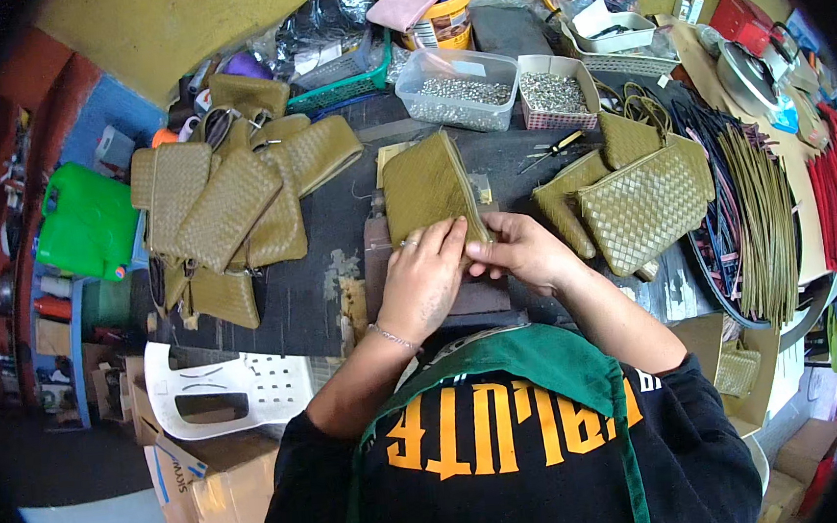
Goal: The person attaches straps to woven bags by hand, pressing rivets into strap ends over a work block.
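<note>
An olive woven pouch point(424, 187) lies on a dark block point(379, 255) at the middle of the black worktable point(313, 289). My left hand point(425, 276) rests flat on the pouch's near end, with a ring and a bracelet showing. My right hand point(521, 248) pinches the pouch's near right edge between thumb and fingers, touching my left hand. Both forearms come up from the lower edge over a green apron point(506, 373).
A pile of olive woven pouches point(223, 208) lies left, and more olive woven pouches point(635, 195) lie right. Clear tubs of metal studs point(459, 91) stand behind. Olive and dark straps point(759, 215) hang right. A white plastic chair point(222, 390) and a green jug point(86, 224) are left.
</note>
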